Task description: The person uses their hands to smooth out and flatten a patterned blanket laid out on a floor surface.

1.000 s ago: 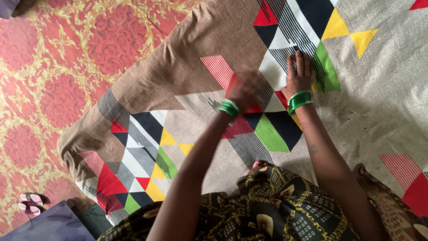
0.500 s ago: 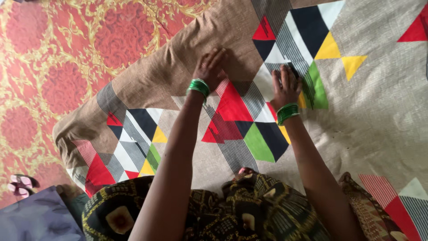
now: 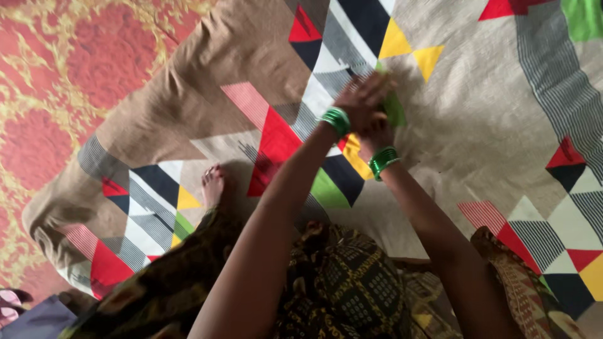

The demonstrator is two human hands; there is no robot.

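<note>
Head view, looking straight down. Large patterned cloth (image 3: 502,125), beige-brown with red, yellow, green, black and striped triangles, spread flat on the floor. It fills the centre and right of the view.

Left hand (image 3: 363,97): lies over the right hand, fingers stretched flat onto the cloth at a green patch below the yellow triangles. Grip flat and open, holding nothing. Green bangles (image 3: 336,120) on the wrist.

Right hand (image 3: 375,133): mostly hidden under the left hand, so I cannot tell whether its grip is wide or narrow. It rests on the cloth. Green bangles (image 3: 383,161) on that wrist too.

Edges: the cloth's left edge is a rolled brown fold (image 3: 188,94) running diagonally from top centre down to a bunched corner at lower left. Beyond it lies red and gold carpet (image 3: 63,94).

Open room: smooth beige cloth to the right of the hands; the left side has the fold and the carpet.

A bare foot (image 3: 212,186) stands on the cloth, left of the forearms. Dark patterned garment (image 3: 345,282) fills the bottom. A pink sandal (image 3: 7,300) sits at the bottom-left corner.
</note>
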